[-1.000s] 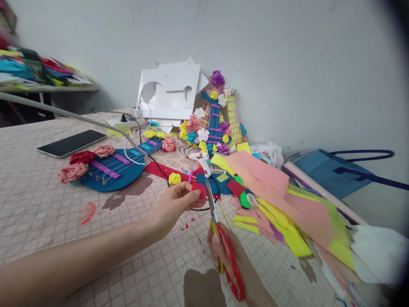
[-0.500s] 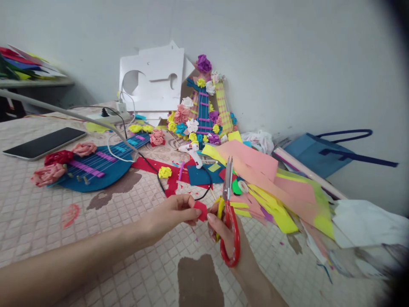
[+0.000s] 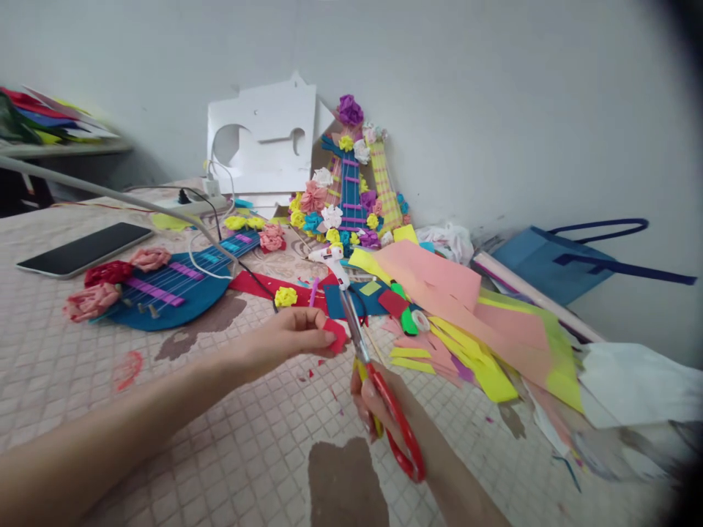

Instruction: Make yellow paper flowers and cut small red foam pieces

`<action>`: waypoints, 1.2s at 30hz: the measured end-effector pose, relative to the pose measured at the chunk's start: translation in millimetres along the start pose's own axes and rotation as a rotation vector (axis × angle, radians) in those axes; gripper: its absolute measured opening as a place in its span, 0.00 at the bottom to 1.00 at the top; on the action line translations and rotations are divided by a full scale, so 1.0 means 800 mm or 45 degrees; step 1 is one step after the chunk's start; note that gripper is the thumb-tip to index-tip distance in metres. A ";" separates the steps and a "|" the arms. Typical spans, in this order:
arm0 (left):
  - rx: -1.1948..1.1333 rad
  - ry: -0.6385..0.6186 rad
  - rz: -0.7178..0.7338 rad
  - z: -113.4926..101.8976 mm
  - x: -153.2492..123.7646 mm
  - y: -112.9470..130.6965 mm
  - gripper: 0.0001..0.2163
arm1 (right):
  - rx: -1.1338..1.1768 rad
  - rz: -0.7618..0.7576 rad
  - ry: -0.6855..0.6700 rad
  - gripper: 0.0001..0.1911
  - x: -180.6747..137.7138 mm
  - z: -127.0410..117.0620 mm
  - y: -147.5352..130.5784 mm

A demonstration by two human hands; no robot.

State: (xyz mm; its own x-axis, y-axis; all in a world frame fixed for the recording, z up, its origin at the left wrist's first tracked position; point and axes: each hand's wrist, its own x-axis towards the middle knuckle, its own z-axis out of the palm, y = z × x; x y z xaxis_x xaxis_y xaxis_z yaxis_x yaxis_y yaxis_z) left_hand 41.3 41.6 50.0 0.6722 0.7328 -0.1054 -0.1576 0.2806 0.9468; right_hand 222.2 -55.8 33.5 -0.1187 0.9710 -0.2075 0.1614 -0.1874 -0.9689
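Observation:
Between the thumb and fingers of my left hand (image 3: 299, 333) is a small piece of red paper (image 3: 336, 337). My right hand (image 3: 381, 402) is closed around a pair of scissors (image 3: 391, 410) with red handles, its blades pointing up and to the left, close to the right edge of the red paper. Something yellow (image 3: 361, 368) is also in the right hand, by the scissors' handles; its kind is not clear. Tiny red scraps lie on the table below the paper. Behind the blades rests a white glue gun (image 3: 333, 262).
A blue paper guitar (image 3: 176, 293) with crepe flowers lies at left beside a tablet (image 3: 85, 249). Pink and yellow paper sheets (image 3: 439, 274) and a blue bag (image 3: 554, 263) are at right. Flower-covered guitars (image 3: 351, 183) and white cut-out board (image 3: 263, 143) lean on the wall.
The scissors have tipped left, bringing their blades beside the red paper. My left hand has shifted slightly up and left with the paper, and my right hand has come away from it.

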 end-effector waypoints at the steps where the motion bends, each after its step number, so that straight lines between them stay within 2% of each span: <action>1: -0.007 0.003 0.024 -0.006 0.002 0.005 0.07 | -0.040 0.021 -0.033 0.22 0.000 0.000 0.000; 4: -0.017 0.004 0.000 -0.020 0.005 0.018 0.09 | -0.098 0.062 -0.064 0.20 0.001 -0.001 0.005; 9: -0.010 -0.119 -0.084 -0.029 0.005 0.028 0.08 | -0.084 0.053 -0.094 0.19 0.004 -0.007 0.015; 17: -0.023 -0.233 -0.095 -0.040 0.005 0.025 0.07 | -0.155 0.007 -0.147 0.18 -0.004 -0.006 -0.005; 24: 0.018 -0.299 -0.092 -0.047 0.008 0.024 0.07 | -0.330 -0.033 0.035 0.12 -0.013 0.001 -0.017; 29: -0.016 -0.341 -0.089 -0.051 0.012 0.020 0.09 | -0.437 0.034 -0.007 0.12 -0.013 0.001 -0.026; 36: -0.015 -0.339 -0.097 -0.050 0.012 0.021 0.10 | -0.478 0.014 -0.072 0.10 -0.011 -0.003 -0.023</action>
State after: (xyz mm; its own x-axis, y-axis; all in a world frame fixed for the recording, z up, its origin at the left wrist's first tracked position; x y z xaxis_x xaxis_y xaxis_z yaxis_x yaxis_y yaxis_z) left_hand 16.6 78.2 53.1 0.8486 0.5212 -0.0909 -0.1069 0.3372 0.9354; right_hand 222.9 -60.2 53.6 -0.1670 0.9577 -0.2345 0.5092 -0.1199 -0.8523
